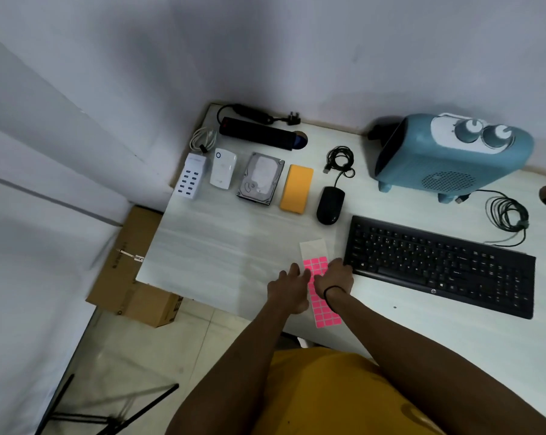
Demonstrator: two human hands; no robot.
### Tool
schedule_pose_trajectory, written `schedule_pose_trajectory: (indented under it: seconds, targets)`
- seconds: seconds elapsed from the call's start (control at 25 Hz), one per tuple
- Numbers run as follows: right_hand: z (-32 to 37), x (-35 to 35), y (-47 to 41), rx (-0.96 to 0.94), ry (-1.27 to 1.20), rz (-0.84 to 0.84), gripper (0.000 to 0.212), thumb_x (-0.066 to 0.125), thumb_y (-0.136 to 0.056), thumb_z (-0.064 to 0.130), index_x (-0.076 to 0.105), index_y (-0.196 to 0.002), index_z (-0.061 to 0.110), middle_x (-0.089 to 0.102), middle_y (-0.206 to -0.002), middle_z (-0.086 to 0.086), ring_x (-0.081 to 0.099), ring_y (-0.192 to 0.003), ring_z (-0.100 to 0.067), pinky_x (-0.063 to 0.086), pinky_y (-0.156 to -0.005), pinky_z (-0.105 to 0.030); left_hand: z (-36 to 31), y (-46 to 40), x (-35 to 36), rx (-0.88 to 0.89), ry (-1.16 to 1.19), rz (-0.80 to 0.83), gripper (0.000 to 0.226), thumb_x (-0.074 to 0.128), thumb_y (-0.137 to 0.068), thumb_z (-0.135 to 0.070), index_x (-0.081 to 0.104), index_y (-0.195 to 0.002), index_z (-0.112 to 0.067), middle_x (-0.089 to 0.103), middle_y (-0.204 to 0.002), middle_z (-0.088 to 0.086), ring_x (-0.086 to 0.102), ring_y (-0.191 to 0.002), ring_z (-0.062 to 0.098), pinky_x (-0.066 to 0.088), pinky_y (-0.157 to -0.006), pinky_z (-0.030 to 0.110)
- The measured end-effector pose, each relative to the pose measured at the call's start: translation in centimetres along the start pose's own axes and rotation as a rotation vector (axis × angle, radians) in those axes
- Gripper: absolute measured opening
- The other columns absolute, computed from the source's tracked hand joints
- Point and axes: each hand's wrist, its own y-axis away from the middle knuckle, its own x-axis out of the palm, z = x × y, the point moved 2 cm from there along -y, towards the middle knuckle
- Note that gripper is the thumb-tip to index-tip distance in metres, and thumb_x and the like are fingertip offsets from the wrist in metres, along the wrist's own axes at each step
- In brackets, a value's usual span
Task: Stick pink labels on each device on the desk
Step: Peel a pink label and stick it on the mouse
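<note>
A strip of pink labels [323, 310] on white backing lies on the white desk [221, 246], near its front edge. My left hand [289, 290] rests on the strip's left side. My right hand [336, 277] lies over the strip's middle with fingers bent down onto the labels; whether it pinches one I cannot tell. Across the back stand a white multi-port charger [190, 180], a white plug-in box [223, 168], a bare hard drive [260, 178], an orange slab [297, 188], a black mouse [330, 205], a black power strip [256, 130], a blue heater [447, 158] and a black keyboard [438, 265].
A coiled white cable [202, 138] lies at the back left, and a coiled dark cable [507, 215] behind the keyboard. Cardboard boxes [133, 277] sit on the floor left of the desk. A black stand's legs [114, 412] spread at the lower left.
</note>
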Motion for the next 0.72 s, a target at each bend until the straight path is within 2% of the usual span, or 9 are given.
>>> schedule_pose_trajectory:
  seconds: [0.08, 0.12, 0.16, 0.24, 0.32, 0.44, 0.52, 0.6, 0.72]
  targets:
    - [0.1, 0.4, 0.3, 0.105, -0.071, 0.006, 0.065, 0.069, -0.088, 0.029, 0.036, -0.136, 0.0, 0.049, -0.135, -0.021, 0.055, -0.12, -0.037, 0.048, -0.095, -0.04, 0.1, -0.1, 0.1, 0.001, 0.01, 0.015, 0.077, 0.066, -0.089, -0.024, 0.024, -0.153, -0.02, 0.03, -0.144, 0.013, 0.043, -0.124, 0.039, 0.047, -0.088, 0.051]
    - [-0.2, 0.7, 0.0, 0.15, -0.071, 0.027, 0.067, 0.068, -0.088, 0.03, 0.036, -0.136, -0.003, 0.053, -0.132, -0.02, 0.057, -0.119, -0.036, 0.049, -0.097, -0.039, 0.2, -0.2, 0.1, -0.001, 0.021, 0.025, 0.076, 0.065, -0.089, -0.022, 0.025, -0.153, -0.018, 0.03, -0.145, 0.013, 0.043, -0.124, 0.039, 0.048, -0.088, 0.051]
    - [-0.6, 0.9, -0.4, 0.178, -0.073, 0.042, 0.064, 0.067, -0.087, 0.031, 0.041, -0.134, -0.004, 0.059, -0.128, -0.018, 0.061, -0.115, -0.034, 0.051, -0.096, -0.038, 0.3, -0.3, 0.2, 0.001, 0.03, 0.036, 0.076, 0.065, -0.089, -0.02, 0.024, -0.153, -0.017, 0.029, -0.145, 0.014, 0.044, -0.124, 0.038, 0.049, -0.088, 0.051]
    - [-1.8, 1.1, -0.9, 0.207, -0.09, 0.087, 0.049, 0.065, -0.087, 0.031, 0.056, -0.122, -0.001, 0.067, -0.116, -0.016, 0.066, -0.104, -0.032, 0.054, -0.084, -0.033, 0.5, -0.3, 0.4, 0.016, 0.038, 0.046, 0.078, 0.066, -0.09, -0.019, 0.022, -0.154, -0.014, 0.027, -0.147, 0.014, 0.045, -0.123, 0.038, 0.051, -0.089, 0.052]
    - [-2.2, 0.9, -0.4, 0.208, -0.11, 0.138, 0.035, 0.063, -0.089, 0.029, 0.064, -0.111, 0.001, 0.069, -0.108, -0.014, 0.066, -0.093, -0.029, 0.049, -0.072, -0.029, 0.7, -0.4, 0.5, 0.028, 0.051, 0.036, 0.077, 0.066, -0.09, -0.017, 0.023, -0.154, -0.013, 0.026, -0.148, 0.015, 0.045, -0.122, 0.038, 0.052, -0.089, 0.051]
    - [-1.5, 0.5, -0.1, 0.14, -0.063, 0.149, 0.031, 0.054, -0.093, 0.028, 0.073, -0.101, 0.005, 0.072, -0.096, -0.008, 0.065, -0.082, -0.023, 0.049, -0.071, -0.027, 0.9, -0.7, 0.4, 0.04, 0.051, 0.035, 0.076, 0.064, -0.091, -0.018, 0.023, -0.155, -0.014, 0.027, -0.149, 0.014, 0.045, -0.124, 0.038, 0.052, -0.093, 0.051]
    - [-0.7, 0.2, -0.2, 0.122, -0.084, 0.143, 0.031, 0.052, -0.095, 0.025, 0.072, -0.103, 0.004, 0.069, -0.09, -0.007, 0.061, -0.078, -0.022, 0.047, -0.068, -0.026, 0.9, -0.8, 0.1, 0.044, 0.056, 0.061, 0.077, 0.063, -0.092, -0.018, 0.021, -0.157, -0.015, 0.026, -0.15, 0.014, 0.043, -0.126, 0.039, 0.05, -0.096, 0.053]
    - [-0.3, 0.4, -0.4, 0.167, -0.17, 0.148, 0.038, 0.058, -0.094, 0.027, 0.064, -0.116, -0.003, 0.067, -0.099, -0.012, 0.061, -0.083, -0.024, 0.048, -0.069, -0.028, 0.9, -0.9, 0.0, 0.052, 0.058, 0.067, 0.076, 0.062, -0.092, -0.018, 0.021, -0.156, -0.013, 0.026, -0.149, 0.016, 0.044, -0.125, 0.04, 0.05, -0.097, 0.053]
    - [-0.1, 0.9, -0.3, 0.231, -0.189, 0.103, 0.065, 0.059, -0.092, 0.031, 0.037, -0.142, -0.004, 0.052, -0.139, -0.02, 0.055, -0.122, -0.032, 0.049, -0.098, -0.038, 1.0, -1.0, 0.3, 0.069, 0.086, 0.049, 0.076, 0.062, -0.091, -0.015, 0.023, -0.155, -0.01, 0.026, -0.149, 0.018, 0.051, -0.119, 0.04, 0.052, -0.094, 0.049]
